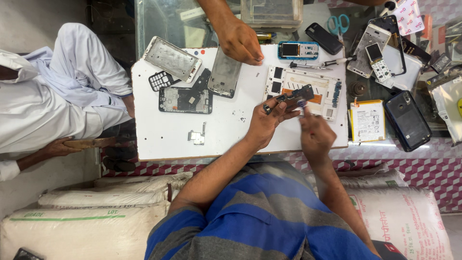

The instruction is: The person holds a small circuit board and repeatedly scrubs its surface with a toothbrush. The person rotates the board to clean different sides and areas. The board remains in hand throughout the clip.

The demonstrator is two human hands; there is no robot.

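So the phone's stripped: left hand [269,120] pinches a small dark part [299,92], right hand [315,132] curled, fingertip on it; frame [304,91] mid-frame bare.

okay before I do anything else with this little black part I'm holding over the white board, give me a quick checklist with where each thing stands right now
1. Part held firmly: the left hand pinches the small black part at its near end. Ok.
2. Right hand on the part: its fingers meet the part's underside. Ok.
3. White phone frame lying flat on the white board under the part. Ok.
4. Screwdriver in reach, beyond the frame. Ok.
5. Board free of other hands: another person's hand rests on its far edge beside a grey phone shell. Not ok.
6. Connector or pins on the part undamaged: too small to see. Cannot tell.
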